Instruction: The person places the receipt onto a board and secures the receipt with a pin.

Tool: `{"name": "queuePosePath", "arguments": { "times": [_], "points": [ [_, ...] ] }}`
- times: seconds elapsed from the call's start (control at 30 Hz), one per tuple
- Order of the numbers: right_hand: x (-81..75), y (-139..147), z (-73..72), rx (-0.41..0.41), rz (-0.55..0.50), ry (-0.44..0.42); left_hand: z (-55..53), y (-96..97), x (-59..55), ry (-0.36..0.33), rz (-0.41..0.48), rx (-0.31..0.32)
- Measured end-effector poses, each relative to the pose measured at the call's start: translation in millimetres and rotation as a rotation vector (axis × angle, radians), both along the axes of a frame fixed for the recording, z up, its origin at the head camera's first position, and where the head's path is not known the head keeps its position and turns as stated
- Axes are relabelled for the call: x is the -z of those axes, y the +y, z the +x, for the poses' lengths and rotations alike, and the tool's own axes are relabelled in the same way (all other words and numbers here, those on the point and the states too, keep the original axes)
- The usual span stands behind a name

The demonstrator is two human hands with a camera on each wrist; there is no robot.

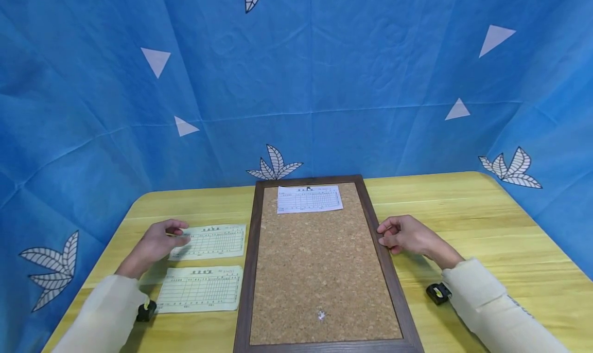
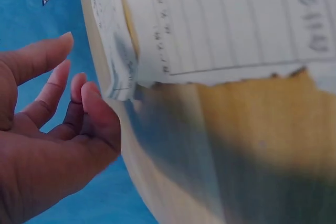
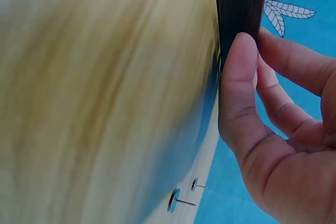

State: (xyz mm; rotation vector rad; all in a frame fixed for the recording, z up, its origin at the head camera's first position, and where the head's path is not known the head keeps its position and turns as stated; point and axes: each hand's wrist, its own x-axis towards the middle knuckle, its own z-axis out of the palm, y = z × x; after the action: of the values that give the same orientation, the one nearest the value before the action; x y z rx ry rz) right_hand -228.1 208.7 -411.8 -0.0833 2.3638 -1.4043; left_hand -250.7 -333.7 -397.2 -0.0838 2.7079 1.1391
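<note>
Watching the surface (image 1: 477, 204): corkboard (image 1: 324, 270) lies flat, could slide if its frame (image 1: 395, 291) gets shoved. Loose lower form (image 1: 199, 291) and upper form (image 1: 216, 242), left of it, could crumple if snagged. I read left grip (image 1: 156, 240) as relaxed, empty, by upper form; right grip (image 1: 407, 235) touches frame, can't tell if pinching. Thumbtacks (image 3: 173, 201) near right grip point up: a lowered palm gets pricked.
</note>
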Motion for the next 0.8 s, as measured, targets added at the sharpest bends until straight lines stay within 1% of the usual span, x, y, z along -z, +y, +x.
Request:
{"name": "queuePosePath", "arguments": {
  "times": [0.23,0.47,0.67,0.8],
  "points": [
    [-0.8,0,0.4,0.001,0.008,0.003,2.6,-9.0,6.3,0.016,0.005,-0.032],
    [1.1,1,-0.1,-0.004,0.006,0.006,0.5,-16.3,13.1,-0.015,-0.028,-0.083],
    [1.3,0,-0.1,0.009,-0.004,-0.011,0.9,-20.9,18.0,-0.004,-0.064,-0.091],
    [1.1,0,0.4,0.015,-0.002,-0.016,1.2,-19.7,18.3,0.001,-0.077,-0.096]
  ]
}}
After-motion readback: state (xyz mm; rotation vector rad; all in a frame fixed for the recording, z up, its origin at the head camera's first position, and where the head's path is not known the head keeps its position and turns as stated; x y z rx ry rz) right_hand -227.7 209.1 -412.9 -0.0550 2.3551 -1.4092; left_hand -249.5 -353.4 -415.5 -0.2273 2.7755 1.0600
